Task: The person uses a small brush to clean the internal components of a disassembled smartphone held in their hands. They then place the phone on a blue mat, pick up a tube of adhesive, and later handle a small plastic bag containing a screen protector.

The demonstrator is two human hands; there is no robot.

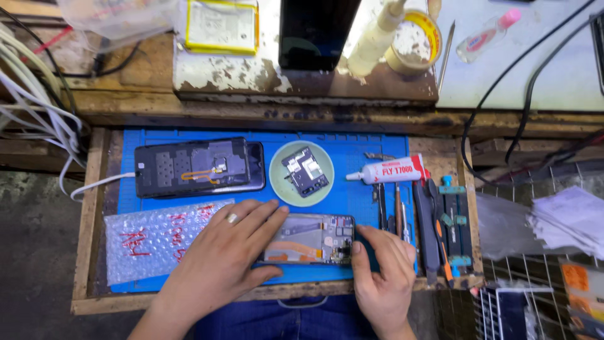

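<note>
We see bright, even light from above, glare whitening the pale surface (553, 69) at top right, soft shadows under the hands, mild wide-angle bending at edges, everything fairly sharp

The left hand (223, 255) covers the left end of the opened phone (314, 239); the right hand (384, 271) hides its right edge. Both forearms are cut off by the bottom edge. Circuit parts are too small to tell.

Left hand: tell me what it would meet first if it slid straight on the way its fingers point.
The left hand points up and to the right over the opened phone. Straight on, its fingertips would probably reach the round green dish holding a circuit board first, though height is unclear.
</note>
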